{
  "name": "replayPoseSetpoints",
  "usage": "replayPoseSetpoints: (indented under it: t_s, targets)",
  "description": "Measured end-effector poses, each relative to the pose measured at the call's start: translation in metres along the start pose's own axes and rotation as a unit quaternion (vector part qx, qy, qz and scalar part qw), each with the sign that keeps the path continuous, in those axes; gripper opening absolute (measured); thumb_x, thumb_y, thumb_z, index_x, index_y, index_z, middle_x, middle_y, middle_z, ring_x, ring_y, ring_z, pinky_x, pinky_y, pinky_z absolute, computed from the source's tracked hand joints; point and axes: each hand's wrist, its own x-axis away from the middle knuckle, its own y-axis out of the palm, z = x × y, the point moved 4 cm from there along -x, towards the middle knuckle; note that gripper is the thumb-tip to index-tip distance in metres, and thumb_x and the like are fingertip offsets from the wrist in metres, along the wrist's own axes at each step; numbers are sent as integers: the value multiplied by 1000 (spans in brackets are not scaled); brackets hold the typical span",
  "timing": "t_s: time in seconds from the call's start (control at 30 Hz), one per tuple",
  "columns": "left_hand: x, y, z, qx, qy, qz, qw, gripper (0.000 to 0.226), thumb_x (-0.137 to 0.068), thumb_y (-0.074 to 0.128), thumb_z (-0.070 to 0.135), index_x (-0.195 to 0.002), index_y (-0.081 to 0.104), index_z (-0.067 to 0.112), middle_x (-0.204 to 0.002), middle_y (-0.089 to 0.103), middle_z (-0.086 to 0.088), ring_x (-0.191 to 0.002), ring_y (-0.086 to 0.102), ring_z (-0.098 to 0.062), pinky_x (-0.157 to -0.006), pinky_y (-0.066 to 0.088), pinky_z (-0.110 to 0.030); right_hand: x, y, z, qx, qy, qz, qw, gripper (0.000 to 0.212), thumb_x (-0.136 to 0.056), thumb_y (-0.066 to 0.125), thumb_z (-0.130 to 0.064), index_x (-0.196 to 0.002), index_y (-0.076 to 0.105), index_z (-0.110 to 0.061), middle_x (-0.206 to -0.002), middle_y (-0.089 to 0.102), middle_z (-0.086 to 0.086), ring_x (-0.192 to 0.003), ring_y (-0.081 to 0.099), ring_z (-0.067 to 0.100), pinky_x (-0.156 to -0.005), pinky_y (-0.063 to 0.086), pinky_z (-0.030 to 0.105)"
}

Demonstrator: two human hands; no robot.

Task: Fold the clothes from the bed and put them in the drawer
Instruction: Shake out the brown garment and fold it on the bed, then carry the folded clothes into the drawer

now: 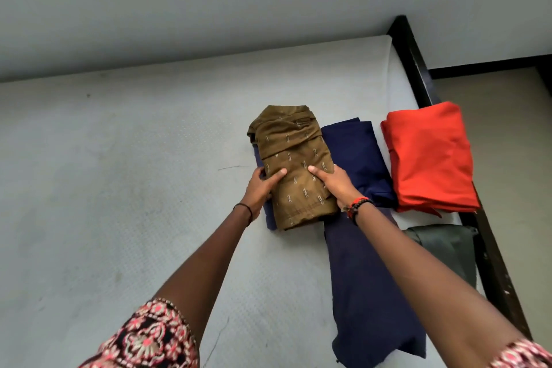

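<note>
A folded olive-brown patterned garment [294, 158] lies on the bed, on top of a dark navy cloth [358, 164]. My left hand [261, 187] grips its left edge, thumb on top and fingers tucked under. On its right edge my right hand [336, 182] holds the same way, thumb across the top. A folded orange garment [430, 158] sits to the right near the bed's edge. Another navy piece [370, 293] stretches toward me under my right arm. A grey-green cloth [445, 245] lies at the bed's right edge.
The pale grey mattress [119, 188] spreads wide to the left. A dark wooden bed frame [418, 75] runs along the right side, with beige floor [507, 128] beyond it. A grey wall [209, 3] stands behind the bed. No drawer is in view.
</note>
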Motion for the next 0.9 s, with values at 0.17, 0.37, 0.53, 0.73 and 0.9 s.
replayPoseSetpoints:
  t_s: [0.17, 0.37, 0.53, 0.73, 0.9]
  targets:
    - [3, -2, -12, -77, 65, 68, 993, 67, -74, 80, 26, -131, 49, 8, -126, 58, -6, -112, 57, -22, -97, 48, -33, -2, 4, -2, 29, 10, 5, 1000, 40, -82, 72, -23, -116, 59, -5, -115, 65, 10, -100, 62, 21, -81, 51, 28]
    - [12, 6, -14, -94, 55, 110, 988, 68, -77, 78, 24, -132, 43, 7, -130, 54, -10, -115, 54, -26, -102, 44, -39, 9, 0, -8, 208, -10, 78, 975, 61, -83, 70, -34, -128, 45, -1, -128, 54, 14, -121, 49, 31, -96, 38, 32]
    - [41, 10, -35, -76, 47, 137, 987, 69, -77, 77, 16, -132, 36, 5, -133, 49, -17, -117, 53, -30, -103, 43, -44, 33, -28, 0, 228, -43, 115, 966, 55, -84, 68, -32, -127, 47, -5, -120, 57, 15, -114, 53, 30, -96, 40, 33]
    - [96, 19, -68, -103, 22, 225, 969, 73, -78, 76, 15, -137, 36, -3, -112, 52, -17, -103, 52, -25, -94, 41, -31, 94, -93, 32, 164, -107, 184, 963, 26, -90, 59, -10, -114, 57, -4, -91, 60, 7, -83, 56, 17, -78, 41, 23]
    - [147, 70, -86, -37, 46, 229, 972, 18, -93, 57, 16, -108, 53, 6, -85, 56, -8, -71, 53, -17, -65, 43, -25, 145, -157, 75, 97, -70, 256, 959, 18, -92, 53, -4, -109, 58, -4, -87, 59, 6, -83, 56, 20, -79, 46, 33]
